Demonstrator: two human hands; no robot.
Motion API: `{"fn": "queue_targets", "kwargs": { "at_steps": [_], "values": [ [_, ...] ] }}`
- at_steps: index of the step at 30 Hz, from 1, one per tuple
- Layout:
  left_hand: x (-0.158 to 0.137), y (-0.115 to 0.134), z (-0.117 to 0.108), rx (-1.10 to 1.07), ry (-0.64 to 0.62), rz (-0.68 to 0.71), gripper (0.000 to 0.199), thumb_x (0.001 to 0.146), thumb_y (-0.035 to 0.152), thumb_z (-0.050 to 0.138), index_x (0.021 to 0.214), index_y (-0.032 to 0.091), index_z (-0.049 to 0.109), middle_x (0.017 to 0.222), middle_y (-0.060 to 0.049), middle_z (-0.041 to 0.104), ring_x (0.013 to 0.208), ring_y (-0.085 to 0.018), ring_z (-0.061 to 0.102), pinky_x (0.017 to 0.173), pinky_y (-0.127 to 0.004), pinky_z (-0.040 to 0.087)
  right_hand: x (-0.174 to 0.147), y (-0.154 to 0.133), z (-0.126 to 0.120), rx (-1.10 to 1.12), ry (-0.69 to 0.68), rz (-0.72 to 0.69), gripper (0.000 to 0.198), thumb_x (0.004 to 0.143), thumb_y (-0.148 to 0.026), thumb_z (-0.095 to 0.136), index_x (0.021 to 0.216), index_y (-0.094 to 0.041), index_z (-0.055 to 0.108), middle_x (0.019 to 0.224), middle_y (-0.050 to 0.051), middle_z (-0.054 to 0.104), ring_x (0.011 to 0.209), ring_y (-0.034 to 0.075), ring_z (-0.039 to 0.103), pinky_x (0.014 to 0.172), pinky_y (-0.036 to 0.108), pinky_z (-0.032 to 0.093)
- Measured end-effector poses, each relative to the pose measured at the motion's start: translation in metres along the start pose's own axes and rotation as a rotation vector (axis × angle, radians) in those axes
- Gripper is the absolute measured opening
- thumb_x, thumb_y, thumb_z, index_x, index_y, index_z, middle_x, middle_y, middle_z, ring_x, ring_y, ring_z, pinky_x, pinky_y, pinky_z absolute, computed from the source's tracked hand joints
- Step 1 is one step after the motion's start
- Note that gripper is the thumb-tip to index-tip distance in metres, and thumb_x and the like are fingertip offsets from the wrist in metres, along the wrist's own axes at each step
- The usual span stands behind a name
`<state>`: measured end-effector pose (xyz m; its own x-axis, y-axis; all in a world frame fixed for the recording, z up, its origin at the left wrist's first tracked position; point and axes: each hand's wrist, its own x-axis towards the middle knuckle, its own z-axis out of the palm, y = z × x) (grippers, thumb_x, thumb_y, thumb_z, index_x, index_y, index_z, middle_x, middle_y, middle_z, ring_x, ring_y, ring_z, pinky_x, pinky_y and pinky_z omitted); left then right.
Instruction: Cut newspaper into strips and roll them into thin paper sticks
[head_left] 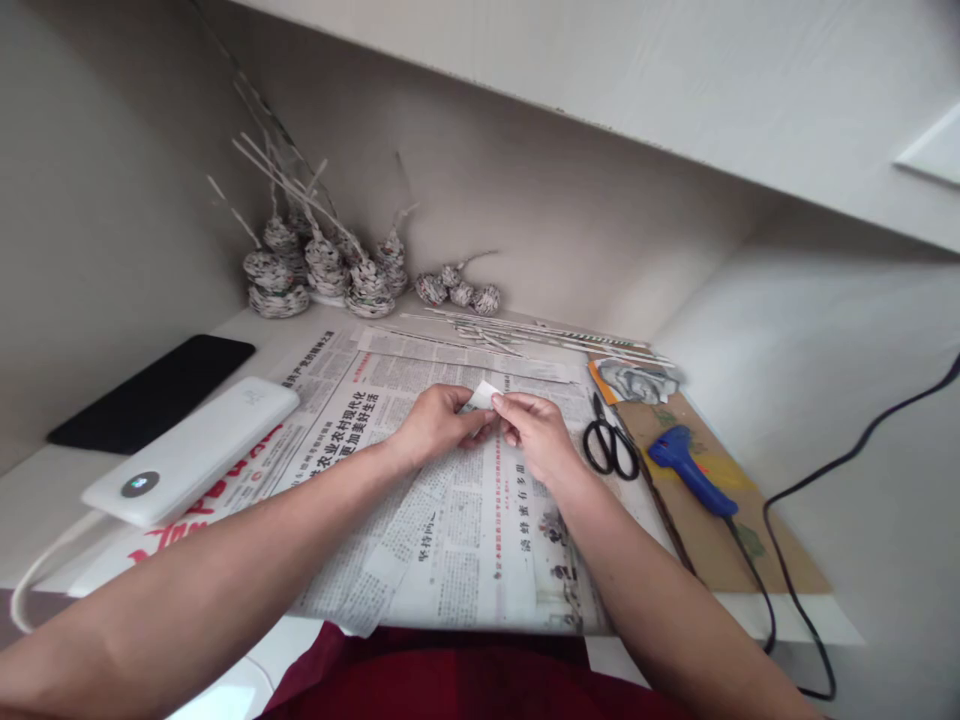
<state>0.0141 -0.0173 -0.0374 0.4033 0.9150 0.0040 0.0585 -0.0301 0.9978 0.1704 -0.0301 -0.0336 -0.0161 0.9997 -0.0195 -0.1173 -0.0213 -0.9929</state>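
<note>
Between my two hands is a small white piece of paper (486, 394), pinched at its edges. My left hand (441, 418) grips it from the left, thumb and fingers closed. From the other side my right hand (534, 425) pinches it with thumb and forefinger; the lower part of the paper is hidden by the fingers. Both hands are just above spread newspaper sheets (420, 530). Black-handled scissors (611, 445) lie right of my right hand. Beyond the hands are thin rolled paper sticks (525, 335) and a flat newspaper strip (465, 352).
A blue glue gun (694, 470) with a black cord rests on a cardboard sheet (720, 550) at right. Several woven paper gourds (326, 265) and small woven balls (461, 290) stand by the back wall. A white power bank (195, 450) and black phone-like slab (154, 390) lie left. A shelf (637, 80) overhangs.
</note>
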Motion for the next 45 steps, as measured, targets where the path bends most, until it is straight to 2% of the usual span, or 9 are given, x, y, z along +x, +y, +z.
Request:
{"fn": "queue_targets", "kwargs": {
  "at_steps": [12,17,26,34,37,42,45],
  "values": [
    [0.002,-0.003,0.003,-0.039,0.034,-0.082,0.03,0.07,0.041,0.073,0.073,0.012,0.067,0.068,-0.005,0.066,0.061,-0.014,0.062,0.058,-0.026,0.056,0.0,0.006,-0.001,-0.081,-0.026,-0.02,0.026,0.071,-0.041,0.072,0.068,-0.017,0.065,0.05,-0.004,0.049,0.044,0.008,0.038,0.042,0.022,0.028],
    [0.002,-0.003,0.004,-0.02,0.06,-0.09,0.03,0.068,0.041,0.074,0.072,0.012,0.067,0.066,-0.005,0.067,0.06,-0.014,0.062,0.056,-0.026,0.056,0.0,0.004,0.0,-0.074,-0.008,-0.008,0.027,0.068,-0.042,0.073,0.066,-0.016,0.065,0.05,-0.004,0.05,0.044,0.008,0.038,0.042,0.022,0.029],
    [0.002,-0.008,0.003,-0.07,0.061,-0.065,0.032,0.067,0.043,0.075,0.076,0.013,0.068,0.068,-0.004,0.066,0.062,-0.015,0.063,0.059,-0.027,0.056,0.0,0.006,0.005,-0.004,0.113,0.017,0.03,0.058,-0.04,0.081,0.068,-0.015,0.067,0.045,-0.005,0.048,0.04,0.007,0.036,0.038,0.022,0.025],
    [-0.001,-0.002,0.005,-0.091,0.01,-0.06,0.03,0.071,0.042,0.071,0.075,0.012,0.067,0.071,-0.006,0.067,0.065,-0.015,0.063,0.06,-0.026,0.055,-0.001,0.006,0.008,0.031,0.132,0.015,0.032,0.055,-0.041,0.083,0.061,-0.016,0.063,0.043,-0.006,0.046,0.038,0.006,0.035,0.035,0.021,0.022],
    [0.0,-0.001,0.005,-0.1,0.011,-0.071,0.029,0.071,0.041,0.071,0.073,0.012,0.067,0.07,-0.006,0.067,0.063,-0.014,0.062,0.06,-0.026,0.054,0.0,0.003,0.005,0.018,0.118,-0.026,0.032,0.058,-0.041,0.082,0.059,-0.017,0.061,0.042,-0.006,0.045,0.037,0.006,0.034,0.035,0.022,0.023],
    [0.0,-0.001,0.004,-0.121,0.001,-0.081,0.028,0.071,0.039,0.072,0.077,0.012,0.068,0.068,-0.004,0.066,0.061,-0.013,0.061,0.059,-0.025,0.054,0.003,-0.004,-0.005,-0.019,-0.02,-0.011,0.034,0.063,-0.042,0.079,0.082,-0.016,0.072,0.058,-0.002,0.056,0.047,0.008,0.042,0.039,0.021,0.027],
    [0.0,-0.001,0.003,-0.098,-0.022,-0.064,0.03,0.071,0.041,0.071,0.074,0.012,0.067,0.069,-0.005,0.066,0.062,-0.013,0.061,0.059,-0.025,0.054,0.002,-0.006,-0.006,-0.043,-0.065,0.005,0.031,0.064,-0.042,0.078,0.078,-0.015,0.072,0.053,-0.004,0.051,0.046,0.007,0.039,0.04,0.021,0.025]
  ]
}}
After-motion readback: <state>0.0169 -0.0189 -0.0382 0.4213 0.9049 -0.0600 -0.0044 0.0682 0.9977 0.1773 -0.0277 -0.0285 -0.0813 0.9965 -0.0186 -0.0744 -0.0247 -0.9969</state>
